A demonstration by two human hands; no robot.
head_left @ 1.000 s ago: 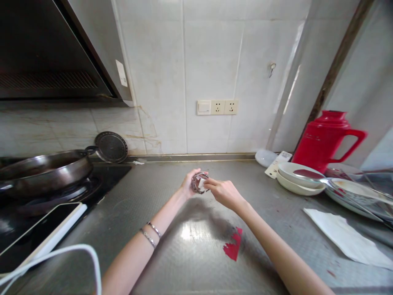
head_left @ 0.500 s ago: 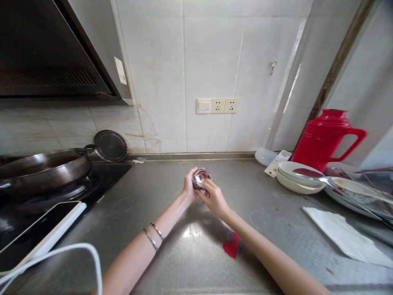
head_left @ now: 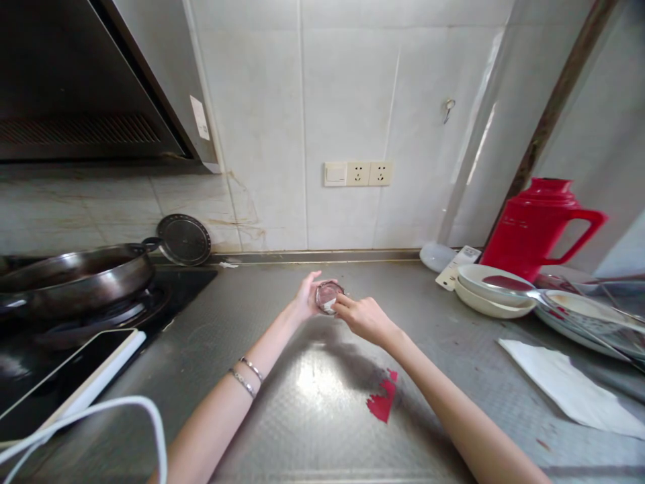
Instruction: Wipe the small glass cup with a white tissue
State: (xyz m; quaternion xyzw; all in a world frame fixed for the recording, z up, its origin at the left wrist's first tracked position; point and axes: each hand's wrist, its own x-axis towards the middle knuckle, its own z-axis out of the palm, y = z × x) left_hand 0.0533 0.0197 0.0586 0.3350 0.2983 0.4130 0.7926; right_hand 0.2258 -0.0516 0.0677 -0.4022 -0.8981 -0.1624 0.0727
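Note:
Held over the middle of the metal counter is a small round cup [head_left: 330, 292], see-through or shiny, its mouth tipped toward me. My left hand [head_left: 306, 299] wraps its left side, with the thumb and fingers curved around the rim. The right hand [head_left: 360, 314] has its fingertips pinched together at the cup's lower right edge. A whitish patch [head_left: 329, 306] shows in the cup beside those fingertips; whether they hold it I cannot tell. A torn red scrap [head_left: 383, 398] lies on the counter below the right forearm.
A pan [head_left: 75, 279] sits on the stove at left, with a phone [head_left: 65, 380] and white cable [head_left: 146, 402] nearer me. On the right stand a red thermos [head_left: 529, 228], stacked bowls [head_left: 491, 306] and a white paper sheet [head_left: 564, 383]. Tiled wall [head_left: 267, 134] closes the back.
The right hand has shifted a little right and its wrist is straighter. The cup's mouth has turned more toward me, and more of the red scrap shows.

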